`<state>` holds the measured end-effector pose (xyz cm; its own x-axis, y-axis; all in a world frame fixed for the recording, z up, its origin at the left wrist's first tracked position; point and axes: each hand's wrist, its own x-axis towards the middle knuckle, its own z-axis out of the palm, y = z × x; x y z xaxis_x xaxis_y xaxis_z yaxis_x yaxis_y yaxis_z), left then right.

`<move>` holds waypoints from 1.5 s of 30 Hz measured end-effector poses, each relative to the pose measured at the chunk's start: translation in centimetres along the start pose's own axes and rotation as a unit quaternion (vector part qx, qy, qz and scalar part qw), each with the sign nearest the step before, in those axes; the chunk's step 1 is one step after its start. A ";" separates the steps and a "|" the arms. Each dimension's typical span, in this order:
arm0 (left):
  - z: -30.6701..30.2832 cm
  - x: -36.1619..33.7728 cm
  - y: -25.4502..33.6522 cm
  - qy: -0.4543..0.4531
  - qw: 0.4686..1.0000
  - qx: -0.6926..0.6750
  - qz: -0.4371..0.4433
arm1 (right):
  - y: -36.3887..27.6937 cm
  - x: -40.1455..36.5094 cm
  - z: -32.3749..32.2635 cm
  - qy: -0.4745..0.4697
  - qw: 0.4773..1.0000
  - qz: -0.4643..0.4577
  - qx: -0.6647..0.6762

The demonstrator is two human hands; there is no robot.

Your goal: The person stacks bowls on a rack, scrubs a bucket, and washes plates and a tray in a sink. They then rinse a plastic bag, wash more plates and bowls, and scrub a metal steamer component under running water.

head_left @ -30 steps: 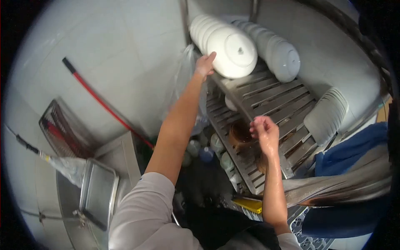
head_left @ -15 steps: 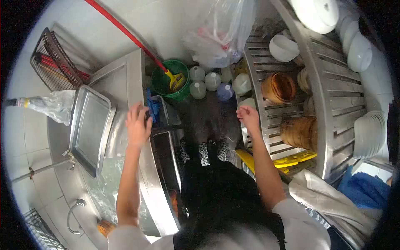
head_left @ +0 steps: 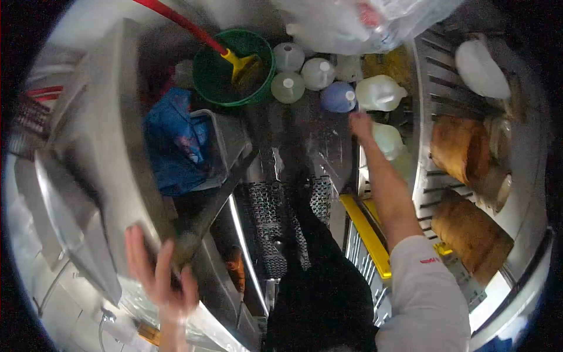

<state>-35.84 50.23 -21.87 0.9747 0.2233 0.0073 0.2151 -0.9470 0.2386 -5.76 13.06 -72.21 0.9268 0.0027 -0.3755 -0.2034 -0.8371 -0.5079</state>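
My left hand (head_left: 161,273) is blurred, its fingers spread over the edge of the steel counter (head_left: 126,146). Lower down on the right, my right hand (head_left: 360,125) reaches toward a group of plastic jugs on the dark floor. It overlaps the lower right side of a jug of purple-blue liquid (head_left: 337,97). A jug of pale liquid (head_left: 380,92) lies beyond it, and another pale jug (head_left: 387,141) is close beside the wrist. The right fingers point away from me and are mostly hidden and smeared, so I cannot tell what they grip.
A green bucket (head_left: 202,73) holds a yellow-headed tool with a red handle (head_left: 196,28). Blue cloth or bag (head_left: 176,141) fills a plastic bin (head_left: 218,146). A slatted rack on the right carries wooden steamers (head_left: 460,149). A yellow bar (head_left: 366,234) runs below my right arm.
My view has tipped down and come closer to the floor. My right hand has lowered toward the jugs from beside the rack. My left hand has dropped lower in view, near the counter edge.
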 end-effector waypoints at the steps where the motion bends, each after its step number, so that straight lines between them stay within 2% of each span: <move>1: 0.4 -0.3 -0.5 -0.001 1.000 -0.013 0.002 | -2.2 2.4 -1.2 0.052 0.975 -0.071 -0.205; 2: 0.0 -0.5 -0.8 -0.032 0.999 0.008 0.011 | 2.6 8.9 1.7 0.065 0.947 -0.152 -0.275; 3: 0.7 -0.3 -0.1 0.000 1.000 -0.007 -0.008 | 7.8 15.5 4.8 0.090 0.906 -0.229 -0.345; 4: 0.4 -0.7 -0.1 -0.016 0.999 0.036 -0.030 | 5.7 17.0 3.4 0.085 0.931 -0.201 -0.293; 5: 1.2 -2.4 -1.4 0.027 0.998 -0.014 -0.047 | 3.3 18.4 1.8 0.082 0.952 -0.172 -0.237; 6: 1.5 -1.7 -2.8 0.031 0.991 0.054 0.116 | 0.7 19.8 0.0 0.083 0.969 -0.144 -0.181; 7: 2.0 -1.2 -3.8 0.059 0.972 0.082 0.210 | -0.1 21.5 0.7 0.015 0.993 -0.062 -0.102; 8: 2.5 -0.7 -4.7 0.094 0.942 0.114 0.300 | 0.6 22.8 2.1 -0.029 0.999 -0.026 -0.027; 9: 3.1 -0.5 -5.2 0.155 0.928 0.109 0.322 | 1.4 24.2 3.6 -0.066 0.997 0.017 0.046; 10: 3.8 1.8 -5.2 0.190 0.894 0.110 0.391 | 2.3 24.9 5.2 -0.076 0.991 0.008 0.114; 11: 3.9 3.9 -5.5 0.160 0.843 0.121 0.499 | 2.8 25.6 6.6 -0.086 0.979 -0.004 0.183; 12: 3.8 5.9 -5.7 0.128 0.779 0.128 0.600 | 1.5 23.0 6.6 -0.040 0.990 -0.063 0.121; 13: 4.1 4.1 -5.3 0.176 0.837 0.135 0.500 | 0.1 20.3 6.6 0.013 0.992 -0.116 0.054; 14: 4.4 2.3 -4.8 0.212 0.884 0.142 0.391 | -1.8 18.5 6.3 0.037 0.995 -0.070 0.065; 15: 3.9 1.0 -4.9 0.194 0.906 0.142 0.350 | -3.3 17.6 5.8 0.061 0.995 -0.022 0.078; 16: 3.3 -0.2 -5.0 0.176 0.924 0.143 0.307 | -3.3 17.8 5.4 0.032 0.984 -0.006 0.173; 17: 2.6 -2.2 -4.0 0.137 0.954 0.167 0.206 | -2.5 18.9 5.6 0.001 0.963 0.004 0.268; 18: 2.2 -2.5 -2.8 0.108 0.979 0.128 0.119 | -2.1 19.9 6.1 -0.034 0.933 0.017 0.357; 20: 1.1 -2.1 -0.3 0.033 0.997 0.030 -0.061 | -1.4 20.5 6.5 -0.045 0.937 0.039 0.344; 21: 0.8 -1.5 -0.3 0.025 0.998 0.047 -0.035 | -1.2 20.7 6.5 -0.049 0.939 0.049 0.338; 23: 0.5 -0.2 -0.5 0.005 0.997 0.082 0.014 | -3.9 19.5 5.7 -0.015 0.863 0.072 0.500; 24: 0.8 -0.6 -0.5 0.017 0.998 0.068 0.001 | -5.4 18.3 4.9 0.001 0.814 0.086 0.574; 27: 1.3 -1.6 -0.3 0.033 0.998 0.040 -0.028 | -9.0 16.3 -0.2 0.044 0.816 0.128 0.561; 28: 1.2 -1.2 0.1 0.024 0.998 0.041 -0.029 | -8.2 16.2 -0.9 0.063 0.857 0.065 0.508; 29: 1.0 -0.8 0.2 0.016 0.999 0.042 -0.028 | -7.4 16.1 -1.9 0.080 0.828 0.087 0.548; 31: 0.5 -0.5 0.2 0.006 0.999 0.051 -0.008 | -9.6 12.6 -5.6 0.095 0.713 0.152 0.678; 33: 0.3 -0.7 -0.2 0.001 0.999 0.049 -0.007 | -13.5 8.8 -9.2 0.098 0.658 0.153 0.731; 34: 0.5 -0.1 0.1 0.006 1.000 0.015 0.002 | -16.8 5.8 -11.1 0.078 0.681 0.115 0.719; 37: -0.1 0.7 0.7 0.005 1.000 0.025 0.007 | -20.4 1.0 -13.6 0.067 0.724 0.061 0.683; 40: -0.5 0.7 1.1 0.026 0.999 0.018 -0.006 | -23.1 -6.6 -15.9 0.063 0.738 0.048 0.670; 45: -1.1 0.0 0.9 0.073 0.997 -0.015 0.014 | -22.7 -18.0 -19.5 0.069 0.779 0.050 0.621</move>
<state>-35.75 49.63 -20.59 0.9606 0.2302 0.1556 0.1839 -0.9465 0.2651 -11.71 21.34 -38.78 0.8942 -0.1588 -0.4185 -0.3463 0.3470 -0.8716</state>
